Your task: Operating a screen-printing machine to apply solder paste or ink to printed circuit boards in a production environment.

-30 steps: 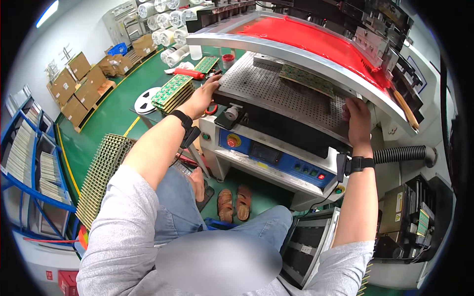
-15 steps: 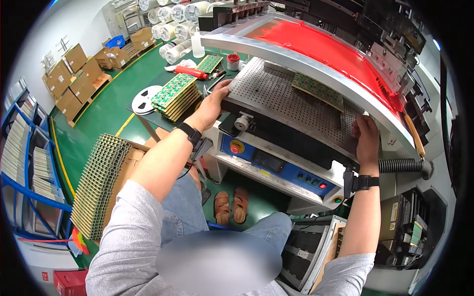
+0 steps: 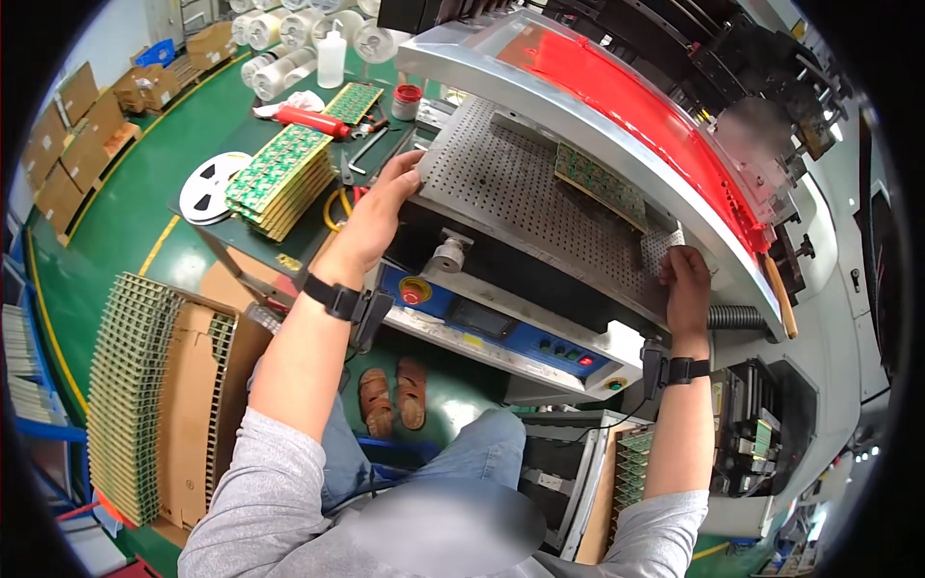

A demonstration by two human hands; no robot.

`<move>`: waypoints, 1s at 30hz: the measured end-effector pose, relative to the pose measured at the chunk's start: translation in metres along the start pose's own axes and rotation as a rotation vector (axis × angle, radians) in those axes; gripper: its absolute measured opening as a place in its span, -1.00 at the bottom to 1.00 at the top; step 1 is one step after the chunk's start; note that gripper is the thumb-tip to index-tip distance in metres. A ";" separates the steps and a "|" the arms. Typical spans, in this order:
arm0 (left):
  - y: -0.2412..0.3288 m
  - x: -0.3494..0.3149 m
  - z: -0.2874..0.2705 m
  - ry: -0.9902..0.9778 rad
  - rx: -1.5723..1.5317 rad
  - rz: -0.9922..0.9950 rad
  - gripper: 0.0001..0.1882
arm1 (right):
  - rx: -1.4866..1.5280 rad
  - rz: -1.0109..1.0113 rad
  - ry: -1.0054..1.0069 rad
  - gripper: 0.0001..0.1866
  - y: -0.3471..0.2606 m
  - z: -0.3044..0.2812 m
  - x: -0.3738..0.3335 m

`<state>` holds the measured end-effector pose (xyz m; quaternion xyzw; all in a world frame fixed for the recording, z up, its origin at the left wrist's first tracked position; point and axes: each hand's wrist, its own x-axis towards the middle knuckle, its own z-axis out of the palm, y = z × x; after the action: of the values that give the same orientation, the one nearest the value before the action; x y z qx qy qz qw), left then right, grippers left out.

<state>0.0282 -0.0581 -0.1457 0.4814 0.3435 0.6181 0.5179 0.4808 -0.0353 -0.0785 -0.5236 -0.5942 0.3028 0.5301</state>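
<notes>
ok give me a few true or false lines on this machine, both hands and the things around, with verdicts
1. The bare left hand is at the left end of the perforated grey metal plate. True.
2. The bare right hand touches the round white plastic reel. False: the bare right hand is at the plate's right end.
3. A rectangular green circuit board lies on that plate. True.
4. The translucent white plastic bottle lies sideways. False: the bottle stands upright.
</notes>
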 end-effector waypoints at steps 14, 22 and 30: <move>-0.002 0.009 -0.004 -0.024 0.012 0.064 -0.56 | 0.017 0.003 -0.007 -0.88 0.000 0.003 0.001; -0.007 0.008 0.000 -0.019 -0.001 0.080 -0.55 | -0.007 0.016 0.026 -0.87 -0.004 0.005 -0.005; -0.003 0.007 -0.001 -0.006 -0.005 0.052 -0.54 | -0.002 0.026 0.023 -0.88 -0.003 0.007 -0.003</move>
<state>0.0284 -0.0510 -0.1468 0.4907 0.3277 0.6309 0.5038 0.4730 -0.0371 -0.0787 -0.5353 -0.5817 0.3030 0.5323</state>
